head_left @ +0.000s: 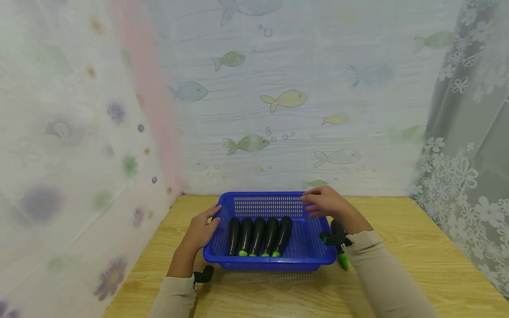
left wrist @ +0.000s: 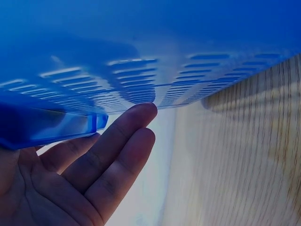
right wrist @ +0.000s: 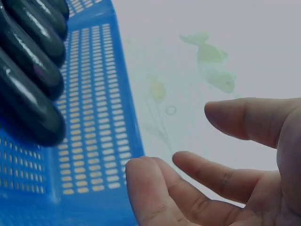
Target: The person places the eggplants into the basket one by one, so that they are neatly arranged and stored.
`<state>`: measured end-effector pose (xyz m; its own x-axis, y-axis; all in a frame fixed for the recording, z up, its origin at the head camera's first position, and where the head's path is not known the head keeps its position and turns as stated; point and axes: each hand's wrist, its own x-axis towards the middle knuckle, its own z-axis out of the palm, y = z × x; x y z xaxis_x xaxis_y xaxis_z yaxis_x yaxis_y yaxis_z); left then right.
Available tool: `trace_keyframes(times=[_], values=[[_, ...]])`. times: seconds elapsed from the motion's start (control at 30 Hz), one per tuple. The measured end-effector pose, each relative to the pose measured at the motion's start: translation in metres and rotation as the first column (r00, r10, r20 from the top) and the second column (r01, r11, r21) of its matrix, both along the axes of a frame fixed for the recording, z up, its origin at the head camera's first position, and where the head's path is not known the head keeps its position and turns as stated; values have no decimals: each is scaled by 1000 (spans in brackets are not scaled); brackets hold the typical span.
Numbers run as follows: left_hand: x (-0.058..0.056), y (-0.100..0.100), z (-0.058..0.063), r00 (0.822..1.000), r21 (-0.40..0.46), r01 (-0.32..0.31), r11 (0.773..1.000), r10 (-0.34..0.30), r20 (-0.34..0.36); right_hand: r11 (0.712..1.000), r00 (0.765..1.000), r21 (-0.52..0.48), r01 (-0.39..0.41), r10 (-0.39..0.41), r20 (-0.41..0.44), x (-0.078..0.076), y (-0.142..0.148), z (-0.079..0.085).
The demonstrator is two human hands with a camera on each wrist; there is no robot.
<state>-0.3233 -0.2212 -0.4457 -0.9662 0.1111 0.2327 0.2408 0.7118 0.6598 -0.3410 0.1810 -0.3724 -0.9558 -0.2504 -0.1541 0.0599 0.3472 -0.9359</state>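
Observation:
A blue plastic basket (head_left: 274, 259) with slotted walls stands on the table. Several dark eggplants (head_left: 259, 236) lie side by side in its left and middle part, green stem ends toward the near wall. At the left rim, my left hand (head_left: 202, 229) grips the basket, thumb over the edge and fingers along the outside wall, as the left wrist view shows. My right hand (head_left: 327, 203) hovers over the far right corner, fingers spread and loosely bent, holding nothing. Outside the basket on the right lies another eggplant (head_left: 342, 259), partly hidden by my right wrist.
The wooden table (head_left: 417, 256) extends on both sides of the basket. Behind it hangs a pale curtain (head_left: 294, 132) printed with fish, and a flowered one (head_left: 71, 154) borders the left side. A sheer lace curtain (head_left: 477, 176) hangs at the right.

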Motion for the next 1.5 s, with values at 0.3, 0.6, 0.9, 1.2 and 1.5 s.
trace_keyframes(times=[0.3,0.6,0.9,1.2,1.5], values=[[2,1,2,1000,-3,8,1000,-8,4,997,996,-20,74,-75,-43,10,36,1],[1,1,3,1000,-4,13,1000,-13,0,990,989,4,141,-140,-47,19,72,-13],[1,0,2,1000,-8,8,1000,-8,1,982,984,80,174,-176,17,13,89,-57],[2,0,2,1000,-4,3,1000,-3,3,944,966,209,255,-258,-10,12,88,-85],[2,1,3,1000,5,6,1000,-6,10,899,961,348,265,-278,-15,14,93,-92]])
